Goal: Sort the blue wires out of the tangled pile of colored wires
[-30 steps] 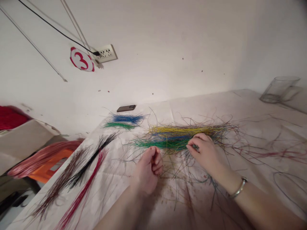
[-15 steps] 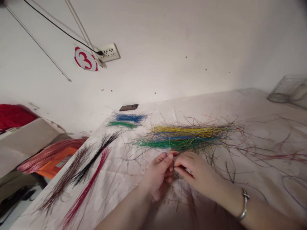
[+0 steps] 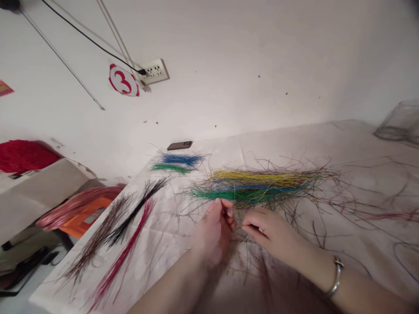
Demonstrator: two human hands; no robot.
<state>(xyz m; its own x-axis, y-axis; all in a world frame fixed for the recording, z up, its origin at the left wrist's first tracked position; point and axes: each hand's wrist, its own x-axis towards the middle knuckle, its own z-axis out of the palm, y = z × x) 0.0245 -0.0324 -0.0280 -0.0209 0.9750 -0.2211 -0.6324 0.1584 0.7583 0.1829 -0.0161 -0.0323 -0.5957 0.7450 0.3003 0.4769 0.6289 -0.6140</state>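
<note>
A tangled heap of thin yellow, blue and green strands (image 3: 262, 185) lies across the middle of the white-covered table (image 3: 353, 144). Just in front of it, my left hand (image 3: 214, 233) is closed, thumb against fingertips, pinching thin strands I can barely make out. My right hand (image 3: 270, 233), with a silver bracelet at the wrist, is also pinched shut on thin strands close beside the left. Loose dark strands lie scattered under both hands.
Sorted bundles lie to the left: blue and green (image 3: 176, 162), black (image 3: 137, 209), brown (image 3: 98, 237), red (image 3: 126, 253). A phone (image 3: 179, 145) rests by the wall. A clear container (image 3: 397, 122) stands far right. Pink strands sit on an orange stool (image 3: 81, 209) beside a box (image 3: 36, 192).
My right hand left the coloured heap and drew back toward me to meet the left hand. Both now pinch strands together, and the view has drifted slightly left.
</note>
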